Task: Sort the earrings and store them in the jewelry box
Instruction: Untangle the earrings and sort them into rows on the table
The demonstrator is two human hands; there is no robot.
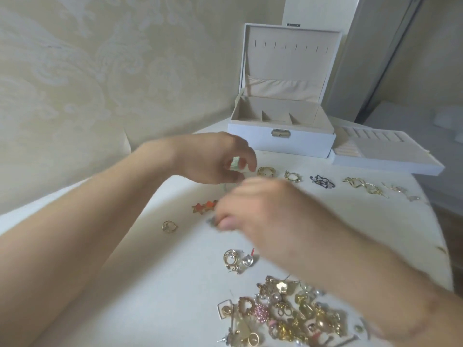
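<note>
A white jewelry box (280, 140) stands open at the back of the table, its compartments bare. My left hand (215, 159) hovers over the table in front of it and pinches a small pale green earring (235, 163). My right hand (253, 211), blurred by motion, is just below it; its fingertips pinch a small greyish piece (211, 221) that I cannot make out. An orange star earring (204, 206) lies beside those fingertips. A heap of mixed earrings (288, 314) sits near the front under my right forearm.
Pairs lie in a row before the box: gold (266, 171), gold (292, 176), dark (322, 182), long gold (363, 187). A gold ring-like earring (169, 226) and a small cluster (236, 261) lie mid-table. A removable tray (390, 161) sits right of the box. The round table edge (443, 246) curves at right.
</note>
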